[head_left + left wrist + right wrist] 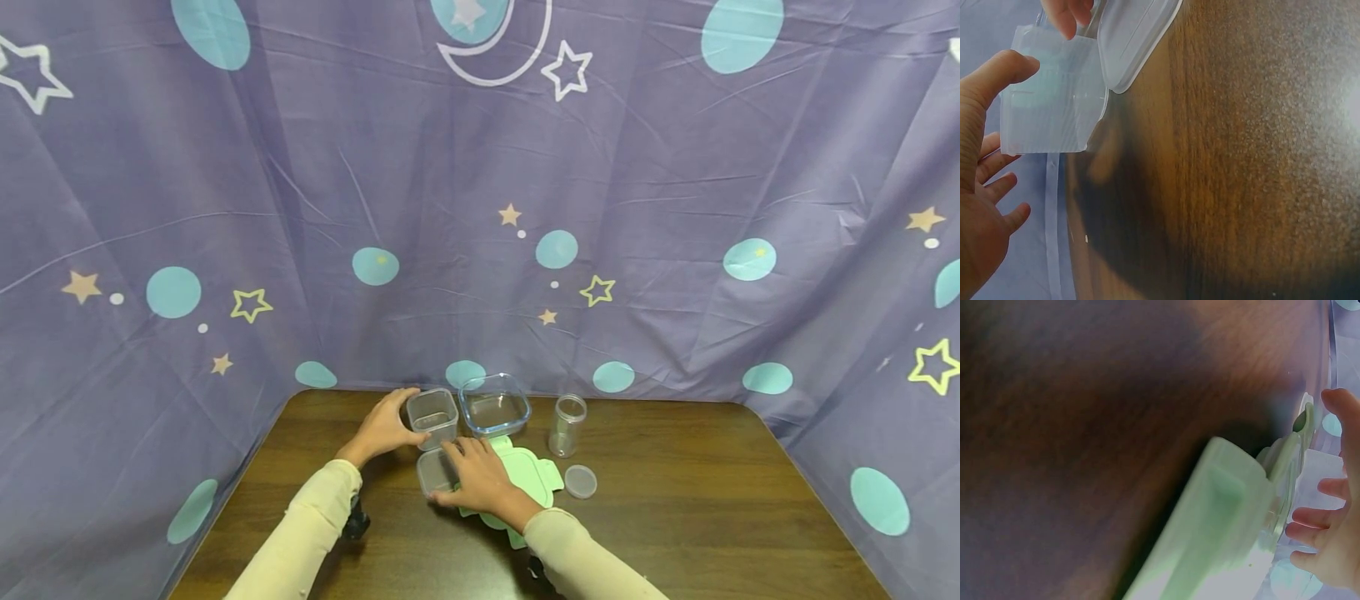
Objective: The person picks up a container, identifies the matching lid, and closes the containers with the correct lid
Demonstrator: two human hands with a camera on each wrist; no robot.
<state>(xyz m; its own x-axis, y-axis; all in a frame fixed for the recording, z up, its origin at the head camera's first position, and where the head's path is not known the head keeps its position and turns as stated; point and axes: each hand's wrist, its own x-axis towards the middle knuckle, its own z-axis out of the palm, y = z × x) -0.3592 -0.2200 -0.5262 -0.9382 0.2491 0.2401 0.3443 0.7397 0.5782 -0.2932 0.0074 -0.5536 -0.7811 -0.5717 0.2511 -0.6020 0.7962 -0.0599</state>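
Observation:
A clear square plastic container (432,421) stands upright near the table's back edge. My left hand (385,427) is at its left side, fingers spread; in the left wrist view the thumb (1010,72) overlaps the container's wall (1054,103). In front of it lies a translucent rounded-square lid (433,473). My right hand (483,479) reaches over that lid's right edge, fingers apart. Under this hand is a light green lid (528,477) with side flaps, partly hidden by the hand; its near flap (1229,487) looms large in the right wrist view.
Behind the green lid stands a glass container (495,410) with a bluish rim. Farther right are a clear cylindrical jar (566,427) and a small round lid (581,482). A purple patterned curtain (660,333) borders the wooden table (690,500) at the back and sides.

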